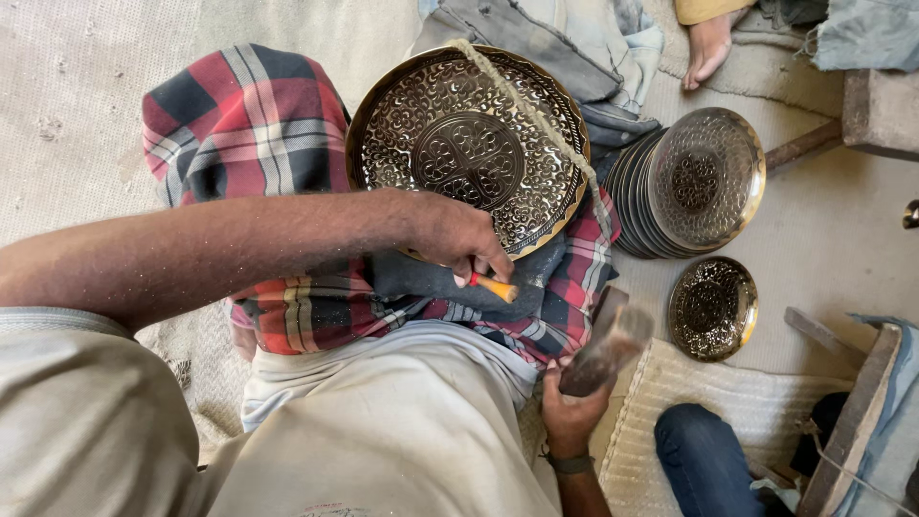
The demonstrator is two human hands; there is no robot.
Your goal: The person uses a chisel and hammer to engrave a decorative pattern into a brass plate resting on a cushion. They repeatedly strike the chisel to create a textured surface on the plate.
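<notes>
A large round engraved brass plate (450,124) leans on my lap, which is covered with a red plaid cloth (249,124). A rope (536,115) runs across the plate's face. My left hand (458,237) rests at the plate's lower rim and grips a small orange-handled chisel (496,287). My right hand (570,407) is lower, beside my white-clad leg. It holds a dark, blurred hammer (608,347) raised to the right of the chisel.
A leaning stack of engraved plates (704,177) stands to the right, with one small engraved plate (713,308) flat on the floor below it. Another person's bare foot (708,48) is at the top, and a blue-trousered knee (704,460) rests on a woven mat (728,393).
</notes>
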